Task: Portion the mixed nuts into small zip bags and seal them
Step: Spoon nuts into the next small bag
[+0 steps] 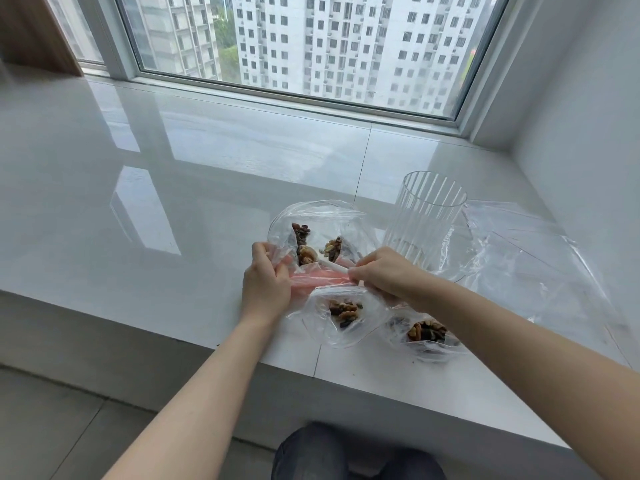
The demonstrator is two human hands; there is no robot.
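A clear zip bag point(332, 327) holding a small heap of mixed nuts point(344, 310) lies near the sill's front edge. Its pink zip strip point(320, 279) is stretched between my hands. My left hand point(265, 284) pinches the strip's left end, and my right hand point(388, 275) pinches the right end. Behind the strip lies another clear bag point(311, 223) with two clumps of nuts point(304, 245). A third bag of nuts point(427, 336) rests under my right forearm, partly hidden.
A ribbed clear plastic jar point(427, 220) stands just right of the bags. Loose empty clear bags point(530, 258) lie spread to its right, up to the white side wall. The glossy white sill point(173, 174) ends at a window at the back. My knee point(346, 455) shows below the sill's edge.
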